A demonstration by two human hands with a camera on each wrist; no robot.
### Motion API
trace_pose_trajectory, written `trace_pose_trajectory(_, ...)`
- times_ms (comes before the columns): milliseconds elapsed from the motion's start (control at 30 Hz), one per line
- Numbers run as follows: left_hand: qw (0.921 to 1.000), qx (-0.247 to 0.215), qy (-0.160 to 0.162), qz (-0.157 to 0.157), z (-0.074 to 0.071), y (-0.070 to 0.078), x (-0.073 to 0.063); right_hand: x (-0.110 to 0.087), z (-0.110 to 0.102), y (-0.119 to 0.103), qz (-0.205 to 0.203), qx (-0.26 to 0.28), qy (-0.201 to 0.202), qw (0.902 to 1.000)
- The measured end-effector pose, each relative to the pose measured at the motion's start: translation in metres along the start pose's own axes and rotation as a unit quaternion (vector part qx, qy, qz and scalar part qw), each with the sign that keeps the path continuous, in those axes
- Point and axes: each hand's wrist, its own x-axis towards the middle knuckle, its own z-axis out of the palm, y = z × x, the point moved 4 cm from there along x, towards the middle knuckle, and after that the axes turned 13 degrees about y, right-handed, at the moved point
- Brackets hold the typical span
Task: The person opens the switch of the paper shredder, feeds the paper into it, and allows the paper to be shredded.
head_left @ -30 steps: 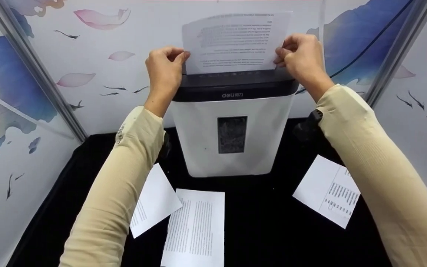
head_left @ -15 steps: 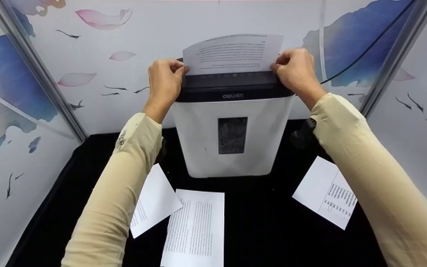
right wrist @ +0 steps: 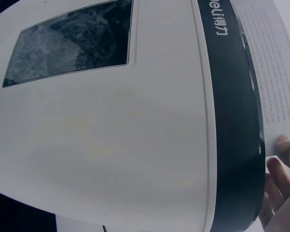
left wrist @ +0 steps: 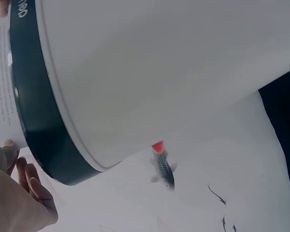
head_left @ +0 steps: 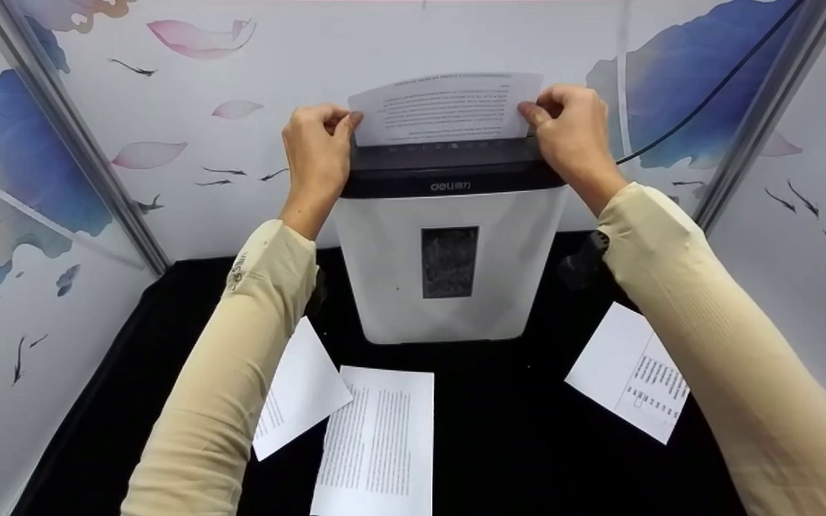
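A printed sheet of paper (head_left: pixel 449 107) stands upright at the top of a paper shredder (head_left: pixel 384 244), its lower part hidden in the slot. The shredder has a white body and a dark top marked "deli". My left hand (head_left: pixel 318 147) pinches the sheet's left edge between thumb and fingers, just above the dark top. On the opposite edge, my right hand (head_left: pixel 576 136) pinches the paper the same way. In the right wrist view the thumb lies on the printed face of the sheet (right wrist: pixel 275 72), and shreds show through the shredder's window (right wrist: pixel 72 43).
Two overlapping printed sheets lie on the black cloth (head_left: pixel 499 430) at the front left: one tilted sheet (head_left: pixel 305 387) and one straighter sheet (head_left: pixel 377 444). Another sheet (head_left: pixel 624 373) lies right, partly under the right sleeve. Patterned panels (head_left: pixel 191 201) enclose the back and sides. A black cable (head_left: pixel 707 93) hangs behind.
The sheet has sunk lower into the shredder. Both hands went down with it at first, then rose slightly along its edges in the last half second.
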Motion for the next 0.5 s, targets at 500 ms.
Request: trace_pose_trajectory(500, 0.9996, 0.01, -0.027, -0.009, 0.001, -0.014, -0.013, -0.014, 0.003, 0.006, -0.045, 0.033, 0.043, 0.9975)
